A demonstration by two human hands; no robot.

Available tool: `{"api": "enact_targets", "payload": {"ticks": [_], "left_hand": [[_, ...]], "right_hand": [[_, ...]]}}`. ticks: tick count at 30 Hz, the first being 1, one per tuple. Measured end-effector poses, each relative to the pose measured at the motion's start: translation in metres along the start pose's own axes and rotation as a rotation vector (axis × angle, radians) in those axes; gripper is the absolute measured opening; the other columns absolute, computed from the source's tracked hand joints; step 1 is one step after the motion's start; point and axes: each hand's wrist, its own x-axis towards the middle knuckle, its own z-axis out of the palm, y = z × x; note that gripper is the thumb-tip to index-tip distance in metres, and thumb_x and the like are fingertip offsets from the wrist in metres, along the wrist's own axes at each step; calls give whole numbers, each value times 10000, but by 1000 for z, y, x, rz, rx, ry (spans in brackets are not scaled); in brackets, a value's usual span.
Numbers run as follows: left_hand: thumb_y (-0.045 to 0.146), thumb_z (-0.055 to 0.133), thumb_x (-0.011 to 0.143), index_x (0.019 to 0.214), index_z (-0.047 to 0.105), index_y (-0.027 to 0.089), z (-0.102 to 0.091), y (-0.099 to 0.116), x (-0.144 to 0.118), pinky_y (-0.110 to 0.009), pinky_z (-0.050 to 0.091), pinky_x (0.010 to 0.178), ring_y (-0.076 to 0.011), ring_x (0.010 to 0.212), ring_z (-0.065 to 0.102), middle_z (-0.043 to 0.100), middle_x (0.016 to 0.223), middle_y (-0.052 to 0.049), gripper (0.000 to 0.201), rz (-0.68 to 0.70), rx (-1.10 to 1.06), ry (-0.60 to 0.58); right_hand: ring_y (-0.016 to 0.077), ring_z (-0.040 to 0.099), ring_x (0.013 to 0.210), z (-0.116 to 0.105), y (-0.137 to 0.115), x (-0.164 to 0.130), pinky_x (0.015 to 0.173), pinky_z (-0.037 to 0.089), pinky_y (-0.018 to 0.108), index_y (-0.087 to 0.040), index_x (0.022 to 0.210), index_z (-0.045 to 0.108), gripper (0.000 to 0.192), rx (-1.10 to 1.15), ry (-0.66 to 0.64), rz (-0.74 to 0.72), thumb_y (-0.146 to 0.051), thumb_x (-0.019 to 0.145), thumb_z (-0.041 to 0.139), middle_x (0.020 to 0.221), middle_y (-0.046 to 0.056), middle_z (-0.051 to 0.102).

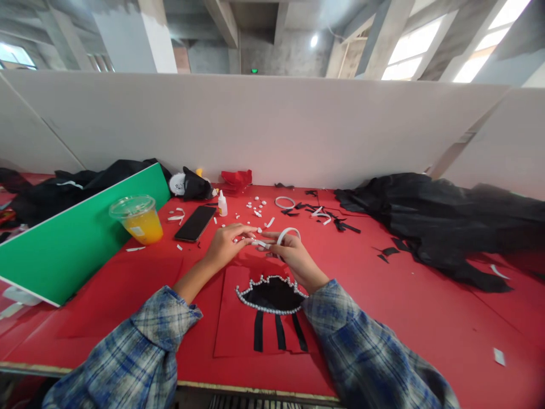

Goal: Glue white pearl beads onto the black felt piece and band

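My right hand [293, 255] grips a thin roll of white tape [290, 232], its ring standing above the fingers. A short end of the tape reaches left toward my left hand [227, 244]. The thumb and fingers of that hand are closed near this end; a small white piece shows at the fingertips, and exactly what they pinch is hard to make out. Below the hands lies a red sheet [230, 335] bearing a black shape [275, 294] edged with silvery beads. Black strips [258, 331] run down from the shape. My right wrist and sleeve hide part of its right side.
Small white bits [256, 204] and a glue bottle [222, 203] lie beyond the hands. To the left are a phone [196, 223], a lidded cup of orange drink [142, 227] and a green board [80, 244]. Black scraps [340, 223] and black fabric [426, 216] lie right.
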Motion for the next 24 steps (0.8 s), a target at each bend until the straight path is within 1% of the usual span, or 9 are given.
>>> {"api": "enact_targets", "payload": {"ticks": [3, 6, 10, 14, 17, 21, 24], "left_hand": [[195, 622, 805, 1065, 616, 205, 2, 0, -2, -268, 502, 735, -145, 780, 645, 709, 833, -20, 260, 109, 73, 36], [206, 619, 812, 1111, 592, 201, 5, 1, -4, -258, 509, 705, -140, 761, 645, 717, 817, -15, 300, 200, 128, 90], [208, 627, 806, 1123, 579, 192, 6, 2, -4, -254, 514, 696, -138, 759, 647, 718, 807, -13, 321, 252, 166, 130], [206, 653, 784, 1108, 581, 191, 7, 1, -4, -265, 522, 689, -145, 753, 648, 719, 800, -11, 332, 243, 187, 150], [208, 650, 788, 1113, 576, 196, 7, 2, -4, -275, 532, 710, -146, 766, 658, 722, 811, -10, 333, 214, 156, 158], [204, 629, 806, 1135, 563, 211, 7, 6, -4, -288, 539, 784, -143, 820, 675, 726, 840, -4, 336, 119, 61, 139], [191, 625, 806, 1121, 572, 213, 7, 8, -4, -282, 544, 797, -142, 825, 682, 729, 847, -2, 320, 53, 18, 137]], "right_hand": [[150, 663, 771, -1, 1, 1, 703, 483, 257, -129, 966, 619, 300, 9, -30, -15, -67, 678, 564, 832, 58, 717], [146, 655, 766, -2, 3, 1, 704, 479, 260, -135, 938, 632, 290, 12, -44, -31, -73, 662, 569, 832, 55, 717], [143, 644, 774, -3, 4, 1, 714, 471, 267, -151, 932, 642, 295, 11, -64, -40, -83, 655, 568, 855, 50, 716], [137, 628, 756, -3, 4, 1, 722, 459, 273, -160, 920, 648, 311, 0, -74, -45, -75, 633, 565, 858, 44, 715], [141, 622, 768, -2, 2, 1, 724, 454, 276, -163, 914, 652, 325, 4, -83, -42, -66, 617, 565, 870, 45, 715], [146, 620, 796, -1, 0, 0, 715, 448, 269, -165, 923, 655, 324, 24, -84, -40, -72, 626, 566, 884, 48, 714], [137, 616, 781, -1, -1, -1, 702, 440, 256, -164, 929, 656, 326, 24, -81, -42, -72, 629, 571, 881, 45, 716]]}}
